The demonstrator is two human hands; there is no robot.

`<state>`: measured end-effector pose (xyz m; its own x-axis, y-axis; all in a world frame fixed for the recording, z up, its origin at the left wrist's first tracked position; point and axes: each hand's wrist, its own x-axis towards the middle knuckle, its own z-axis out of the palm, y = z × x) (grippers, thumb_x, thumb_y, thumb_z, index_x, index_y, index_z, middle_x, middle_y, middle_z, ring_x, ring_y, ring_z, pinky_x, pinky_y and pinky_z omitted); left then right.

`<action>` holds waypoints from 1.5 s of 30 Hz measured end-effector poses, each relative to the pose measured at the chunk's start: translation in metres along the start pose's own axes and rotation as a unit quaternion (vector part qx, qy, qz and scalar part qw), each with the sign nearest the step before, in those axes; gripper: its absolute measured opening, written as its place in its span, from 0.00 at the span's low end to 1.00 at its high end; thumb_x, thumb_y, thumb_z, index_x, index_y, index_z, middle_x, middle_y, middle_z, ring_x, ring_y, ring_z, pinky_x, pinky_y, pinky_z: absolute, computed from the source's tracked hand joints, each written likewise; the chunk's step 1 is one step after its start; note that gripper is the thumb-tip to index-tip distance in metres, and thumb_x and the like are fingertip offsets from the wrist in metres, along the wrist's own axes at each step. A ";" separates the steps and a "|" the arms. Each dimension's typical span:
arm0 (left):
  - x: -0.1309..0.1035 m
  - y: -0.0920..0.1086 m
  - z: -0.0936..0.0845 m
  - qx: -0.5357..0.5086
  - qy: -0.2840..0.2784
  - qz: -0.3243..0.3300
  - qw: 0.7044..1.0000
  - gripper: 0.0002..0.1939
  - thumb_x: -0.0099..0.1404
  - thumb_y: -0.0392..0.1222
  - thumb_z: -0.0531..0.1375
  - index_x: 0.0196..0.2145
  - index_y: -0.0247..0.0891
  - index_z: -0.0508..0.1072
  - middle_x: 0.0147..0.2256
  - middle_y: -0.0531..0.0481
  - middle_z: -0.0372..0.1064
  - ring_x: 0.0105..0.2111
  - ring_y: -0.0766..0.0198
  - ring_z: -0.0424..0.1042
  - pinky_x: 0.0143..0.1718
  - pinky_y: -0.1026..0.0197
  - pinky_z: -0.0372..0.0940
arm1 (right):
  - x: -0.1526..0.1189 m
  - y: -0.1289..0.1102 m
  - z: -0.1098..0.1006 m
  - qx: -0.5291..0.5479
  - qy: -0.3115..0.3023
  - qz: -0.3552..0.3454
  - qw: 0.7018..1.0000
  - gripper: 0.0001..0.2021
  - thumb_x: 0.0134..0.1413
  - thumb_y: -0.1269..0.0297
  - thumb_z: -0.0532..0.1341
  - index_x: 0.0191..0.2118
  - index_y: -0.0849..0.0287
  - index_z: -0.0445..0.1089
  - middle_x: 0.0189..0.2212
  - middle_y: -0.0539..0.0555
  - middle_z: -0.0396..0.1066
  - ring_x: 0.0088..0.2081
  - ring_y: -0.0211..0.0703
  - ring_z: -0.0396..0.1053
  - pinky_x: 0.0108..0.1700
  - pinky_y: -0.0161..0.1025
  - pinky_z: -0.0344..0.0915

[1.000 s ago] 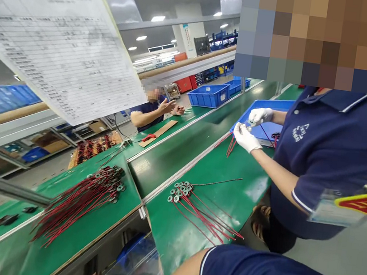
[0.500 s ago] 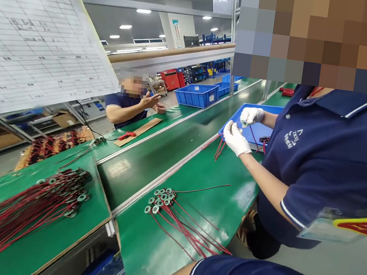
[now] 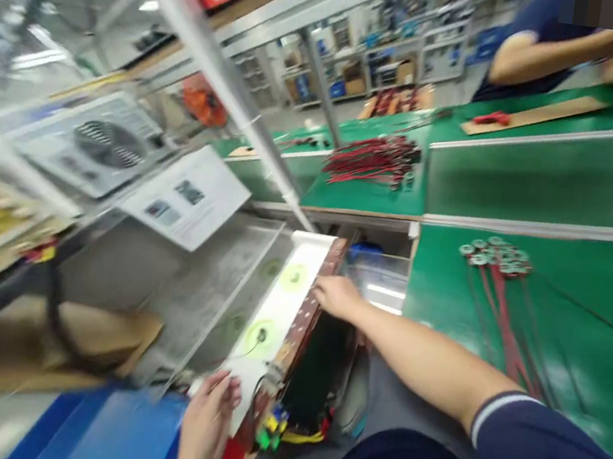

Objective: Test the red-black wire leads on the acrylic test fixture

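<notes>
My right hand (image 3: 336, 297) curls against the brown strip (image 3: 303, 318) beside the white panel (image 3: 278, 305); my left hand (image 3: 212, 407) bunches near it. Whether either pinches anything, I can't tell.

A long white panel (image 3: 277, 307) stretches away from the wearer, its far end toward the right — two round yellow-green patches (image 3: 293, 276) sit along its face, each with a dark centre. A thin dark wire (image 3: 253, 347) trails from the nearer one — a brown, pale-dotted strip (image 3: 307, 314) borders the right side.
</notes>
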<state>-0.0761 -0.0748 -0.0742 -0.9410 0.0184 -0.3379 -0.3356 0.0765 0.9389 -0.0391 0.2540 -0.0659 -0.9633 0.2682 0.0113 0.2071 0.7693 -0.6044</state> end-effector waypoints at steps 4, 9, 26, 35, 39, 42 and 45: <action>-0.022 0.004 -0.019 -0.053 -0.013 -0.010 0.998 0.36 0.36 0.51 0.75 0.40 0.35 0.65 0.25 0.52 0.67 0.22 0.71 0.64 0.21 0.72 0.58 | 0.012 -0.012 0.045 -0.014 0.008 -0.031 0.999 0.14 0.65 0.60 0.53 0.46 0.55 0.74 0.45 0.55 0.75 0.48 0.47 0.72 0.46 0.38 0.64; -0.035 0.009 -0.006 -0.048 -0.040 -0.028 0.998 0.38 0.36 0.52 0.76 0.40 0.34 0.65 0.28 0.49 0.70 0.23 0.71 0.65 0.22 0.72 0.60 | 0.011 0.004 0.036 -0.018 0.028 -0.035 0.999 0.13 0.64 0.60 0.54 0.44 0.56 0.74 0.44 0.55 0.76 0.46 0.47 0.72 0.44 0.38 0.63; -0.073 -0.004 -0.015 0.310 -0.040 0.031 0.949 0.38 0.41 0.71 0.67 0.35 0.33 0.74 0.36 0.45 0.72 0.34 0.64 0.68 0.31 0.69 0.64 | 0.014 0.005 0.041 -0.008 0.032 -0.043 0.999 0.13 0.63 0.61 0.53 0.46 0.56 0.74 0.44 0.55 0.75 0.46 0.48 0.71 0.44 0.39 0.63; -0.076 -0.010 -0.012 0.424 -0.059 0.163 0.889 0.31 0.52 0.72 0.58 0.26 0.36 0.71 0.35 0.47 0.70 0.34 0.64 0.65 0.36 0.65 0.59 | 0.014 0.004 0.042 -0.015 0.037 -0.040 0.998 0.13 0.63 0.61 0.53 0.44 0.57 0.74 0.43 0.55 0.75 0.45 0.48 0.72 0.43 0.39 0.63; -0.074 -0.017 -0.010 0.452 -0.024 0.201 0.869 0.27 0.54 0.68 0.57 0.26 0.38 0.72 0.35 0.47 0.70 0.38 0.62 0.67 0.40 0.63 0.60 | 0.017 0.006 0.047 -0.007 0.042 -0.045 0.998 0.13 0.63 0.61 0.53 0.44 0.56 0.74 0.44 0.54 0.75 0.45 0.48 0.72 0.43 0.39 0.64; -0.076 -0.019 -0.012 0.465 -0.005 0.236 0.853 0.25 0.55 0.66 0.56 0.25 0.38 0.71 0.34 0.47 0.71 0.39 0.61 0.68 0.41 0.61 0.60 | 0.018 0.008 0.046 -0.006 0.047 -0.045 0.998 0.14 0.62 0.61 0.53 0.44 0.56 0.74 0.44 0.55 0.76 0.45 0.49 0.73 0.43 0.40 0.64; -0.083 -0.019 -0.014 0.462 -0.015 0.249 0.851 0.23 0.53 0.66 0.56 0.25 0.42 0.73 0.33 0.48 0.72 0.38 0.58 0.70 0.43 0.56 0.63 | 0.014 0.006 0.039 -0.020 0.042 -0.042 0.998 0.15 0.61 0.61 0.52 0.46 0.55 0.74 0.46 0.56 0.76 0.47 0.50 0.73 0.43 0.41 0.65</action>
<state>0.0078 -0.0912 -0.0626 -0.9507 0.3015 0.0720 0.2940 0.8031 0.5182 -0.0579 0.2399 -0.1001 -0.9603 0.2484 0.1270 0.1352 0.8127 -0.5667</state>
